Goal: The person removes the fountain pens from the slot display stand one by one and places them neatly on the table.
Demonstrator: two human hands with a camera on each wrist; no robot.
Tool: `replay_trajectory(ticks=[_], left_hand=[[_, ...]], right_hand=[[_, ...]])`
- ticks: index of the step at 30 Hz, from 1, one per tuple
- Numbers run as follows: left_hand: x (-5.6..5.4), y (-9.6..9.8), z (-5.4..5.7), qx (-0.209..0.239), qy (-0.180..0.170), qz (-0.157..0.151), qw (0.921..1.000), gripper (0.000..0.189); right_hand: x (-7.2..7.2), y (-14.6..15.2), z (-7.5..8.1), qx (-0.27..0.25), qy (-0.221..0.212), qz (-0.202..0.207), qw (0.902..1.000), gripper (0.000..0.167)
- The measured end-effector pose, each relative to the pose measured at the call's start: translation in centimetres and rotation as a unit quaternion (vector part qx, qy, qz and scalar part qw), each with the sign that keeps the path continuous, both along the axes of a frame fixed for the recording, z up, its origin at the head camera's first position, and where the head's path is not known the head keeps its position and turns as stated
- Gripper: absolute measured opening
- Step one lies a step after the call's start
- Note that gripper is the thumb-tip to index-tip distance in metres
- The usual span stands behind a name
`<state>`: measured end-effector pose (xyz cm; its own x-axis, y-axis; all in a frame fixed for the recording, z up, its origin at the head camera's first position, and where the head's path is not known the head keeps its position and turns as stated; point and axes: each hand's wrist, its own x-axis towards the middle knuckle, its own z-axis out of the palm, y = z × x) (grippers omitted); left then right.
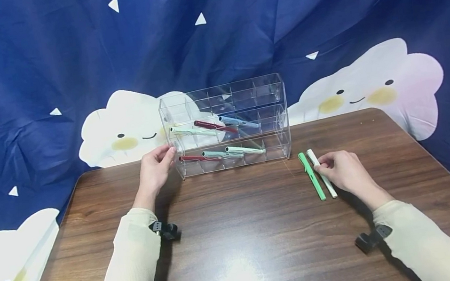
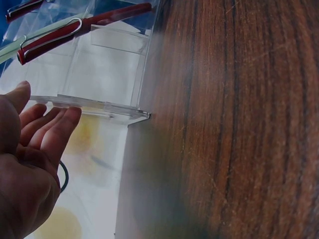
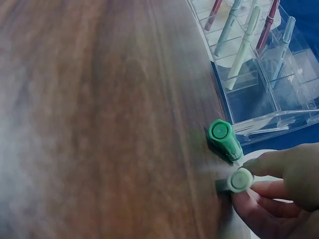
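Note:
A clear acrylic pen rack (image 1: 275,148) stands at the back of the table with capped pens lying in its tiers. At its left side panel, my left hand (image 1: 157,166) holds the edge, thumb on one face and fingers on the outer face. On the table right of the rack, my right hand (image 1: 346,172) pinches a white pen (image 1: 330,184) between thumb and fingers. The pen lies close beside a bright green pen (image 1: 313,180). In the right wrist view, the white pen's round end (image 3: 240,179) shows between the fingertips.
The rack's middle tier holds a light green pen (image 1: 194,131), a dark red pen (image 1: 214,126) and a blue pen (image 1: 239,121). Lower down lie a red pen (image 1: 197,158), a pale teal pen (image 1: 220,154) and a mint pen (image 1: 245,149). A blue cloth (image 1: 212,42) hangs behind the wooden table (image 1: 182,269).

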<state>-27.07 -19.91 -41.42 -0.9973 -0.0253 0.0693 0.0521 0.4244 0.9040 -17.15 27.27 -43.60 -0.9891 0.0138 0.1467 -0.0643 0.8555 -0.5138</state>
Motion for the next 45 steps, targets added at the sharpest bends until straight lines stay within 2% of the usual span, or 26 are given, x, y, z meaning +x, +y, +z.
replay_trajectory(ticks=[18,28,37,45], left_hand=[[-0.2,-0.2,0.1,-0.007,0.005,-0.002,1.0000,0.046],[-0.2,-0.2,0.0,0.005,0.006,-0.001,1.0000,0.046],[-0.1,0.2,0.4,0.024,0.003,0.001,0.9997,0.043],[-0.3,0.3,0.3,0.001,0.007,-0.006,1.0000,0.045]], right_hand=[[-0.4,-0.2,-0.2,0.024,0.003,0.010,0.9996,0.024],[0.0,-0.1,0.1,0.017,0.010,0.011,0.9997,0.025],[0.5,0.2,0.5,0.001,0.043,0.004,0.9990,0.021],[0.4,-0.7,1.4,-0.015,0.085,0.019,0.9961,0.021]])
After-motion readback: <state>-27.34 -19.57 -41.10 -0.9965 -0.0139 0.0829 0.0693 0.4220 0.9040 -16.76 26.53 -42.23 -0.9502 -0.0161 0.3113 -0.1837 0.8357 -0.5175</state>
